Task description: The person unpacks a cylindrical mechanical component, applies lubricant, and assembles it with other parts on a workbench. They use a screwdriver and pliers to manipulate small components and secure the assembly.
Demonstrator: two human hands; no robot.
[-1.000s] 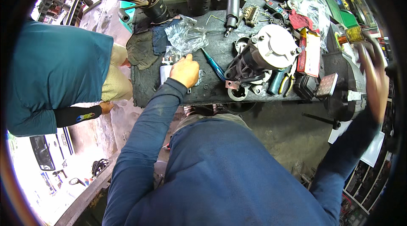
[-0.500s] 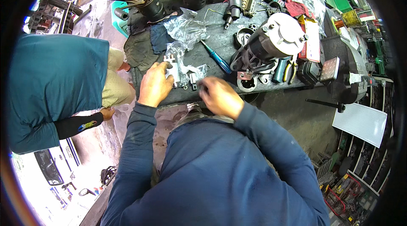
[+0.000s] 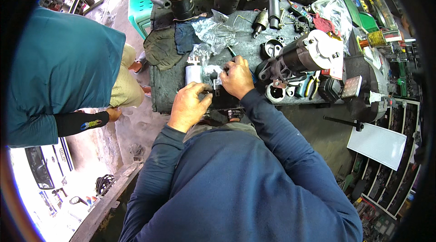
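On the dark workbench (image 3: 168,92) stands a pale grey cylinder (image 3: 193,74) with a pronged end; it looks like a solenoid. My left hand (image 3: 188,105) is just below it, fingers bent, thumb and forefinger apart with nothing visible between them. Close to its fingertips is a small dark metal part (image 3: 215,80) on clear plastic. My right hand (image 3: 238,78) is at that part's right side, fingers curled together; whatever they pinch is hidden. A screwdriver (image 3: 231,52) lies mostly covered by this hand.
Right of my hands sits a starter motor (image 3: 313,53) among pliers (image 3: 313,81) and loose metal parts. Crumpled plastic (image 3: 215,33) and dark cloths (image 3: 163,46) lie behind. A can of tools (image 3: 183,8) stands at the back left. A person in a teal shirt (image 3: 72,69) stands at left.
My left hand has come off the grey cylinder and moved nearer to me. My right hand has moved forward to the small metal part. The whole view has shifted slightly.
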